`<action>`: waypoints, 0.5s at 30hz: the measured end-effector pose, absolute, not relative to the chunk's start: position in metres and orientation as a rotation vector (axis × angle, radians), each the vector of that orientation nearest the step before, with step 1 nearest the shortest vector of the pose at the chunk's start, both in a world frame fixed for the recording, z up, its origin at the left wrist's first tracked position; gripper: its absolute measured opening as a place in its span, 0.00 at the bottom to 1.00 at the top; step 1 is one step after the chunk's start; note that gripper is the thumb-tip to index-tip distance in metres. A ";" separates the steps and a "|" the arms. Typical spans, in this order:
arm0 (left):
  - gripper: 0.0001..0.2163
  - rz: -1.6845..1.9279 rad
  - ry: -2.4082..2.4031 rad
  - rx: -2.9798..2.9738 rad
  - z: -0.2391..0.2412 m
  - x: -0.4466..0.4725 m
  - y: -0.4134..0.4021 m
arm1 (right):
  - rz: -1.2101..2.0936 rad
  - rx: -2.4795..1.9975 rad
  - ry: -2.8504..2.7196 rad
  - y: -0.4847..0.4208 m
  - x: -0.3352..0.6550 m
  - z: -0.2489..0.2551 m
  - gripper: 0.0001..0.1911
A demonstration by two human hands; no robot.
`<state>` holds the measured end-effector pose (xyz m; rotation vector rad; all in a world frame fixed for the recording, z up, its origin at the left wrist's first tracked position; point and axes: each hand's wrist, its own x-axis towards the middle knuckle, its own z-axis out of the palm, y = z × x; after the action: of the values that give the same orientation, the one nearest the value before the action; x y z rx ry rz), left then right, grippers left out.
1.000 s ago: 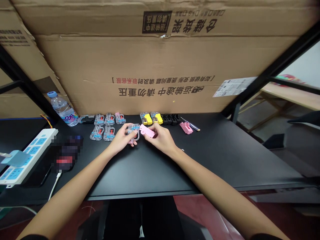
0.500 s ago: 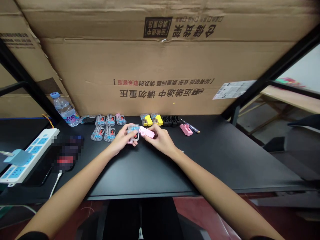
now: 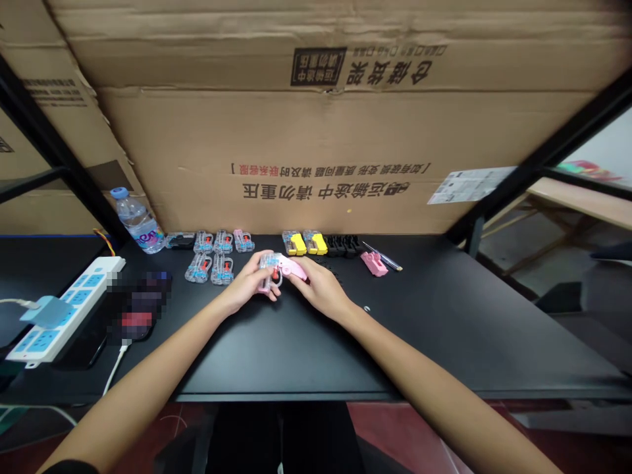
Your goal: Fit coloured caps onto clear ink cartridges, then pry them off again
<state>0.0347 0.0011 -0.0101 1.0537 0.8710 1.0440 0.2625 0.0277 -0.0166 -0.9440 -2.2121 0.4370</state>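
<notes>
left hand fingers grip the clear piece; right hand fingers pinch the pink piece touching it

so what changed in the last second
The right hand has pushed the pink piece left against the clear piece in the left hand; side by side before, they now overlap. Both grips unchanged; the spare parts at the back of the table stay put.

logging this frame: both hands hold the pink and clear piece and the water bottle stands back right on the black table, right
Not quite. In the head view the water bottle stands back left on the black table. The left hand and right hand do both hold the pink and clear piece.
</notes>
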 end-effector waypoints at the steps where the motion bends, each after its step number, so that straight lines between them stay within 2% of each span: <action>1: 0.31 1.028 0.862 1.054 -0.010 0.035 0.001 | 0.439 -0.952 -2.215 0.028 0.262 -0.017 0.17; 9: 0.29 1.001 0.918 1.153 -0.011 0.035 0.000 | 0.481 -0.943 -2.265 0.028 0.261 -0.017 0.17; 15: 0.29 1.005 0.921 1.173 -0.013 0.034 0.001 | 0.499 -0.882 -2.279 0.028 0.260 -0.020 0.21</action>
<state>0.0343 0.0006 -0.0129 1.1732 0.9210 1.0054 0.2598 0.0276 -0.0196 -0.8820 -2.2789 0.4994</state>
